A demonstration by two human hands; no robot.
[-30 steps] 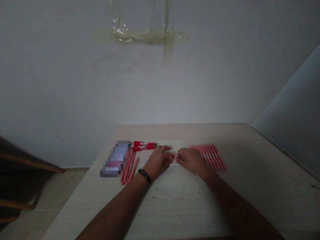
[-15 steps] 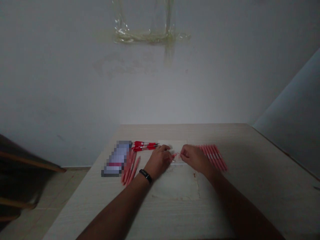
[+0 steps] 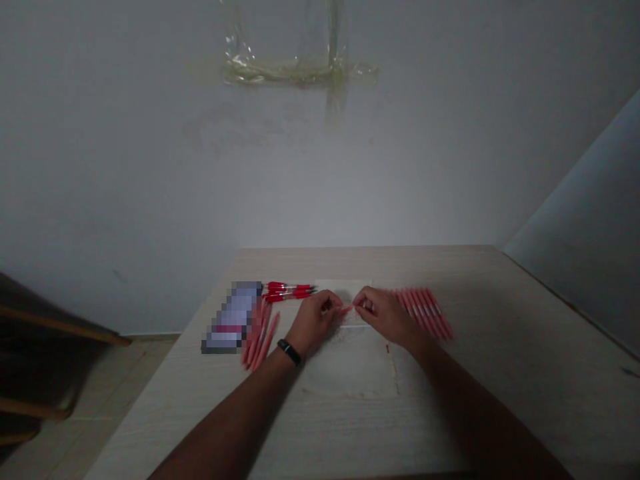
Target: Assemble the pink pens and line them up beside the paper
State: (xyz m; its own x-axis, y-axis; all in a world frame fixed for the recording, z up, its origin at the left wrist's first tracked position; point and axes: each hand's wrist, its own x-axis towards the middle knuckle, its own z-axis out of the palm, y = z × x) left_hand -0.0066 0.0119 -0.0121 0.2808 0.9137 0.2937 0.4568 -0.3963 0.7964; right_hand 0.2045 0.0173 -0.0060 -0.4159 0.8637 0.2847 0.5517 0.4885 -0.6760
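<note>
My left hand (image 3: pixel 314 321), with a black band at the wrist, and my right hand (image 3: pixel 384 313) meet over the middle of a pale wooden table (image 3: pixel 500 373). Both are curled, and between their fingertips shows a small pink-red pen part (image 3: pixel 346 310); I cannot make out which hand grips it. A row of several pink pen barrels (image 3: pixel 425 312) lies just right of my right hand. Left of my left hand lie several red pens (image 3: pixel 287 291) and loose pink barrels (image 3: pixel 260 337).
A blurred box (image 3: pixel 231 319) lies beside the loose barrels at the table's left. A pale sheet (image 3: pixel 350 363) is under my hands. Grey wall behind, with peeling clear tape (image 3: pixel 300 63). Dark furniture (image 3: pixel 40 360) stands on the floor at left.
My right hand drew a little away to the right, then came back to my left hand; both now sit slightly farther from me. The pens have not moved.
</note>
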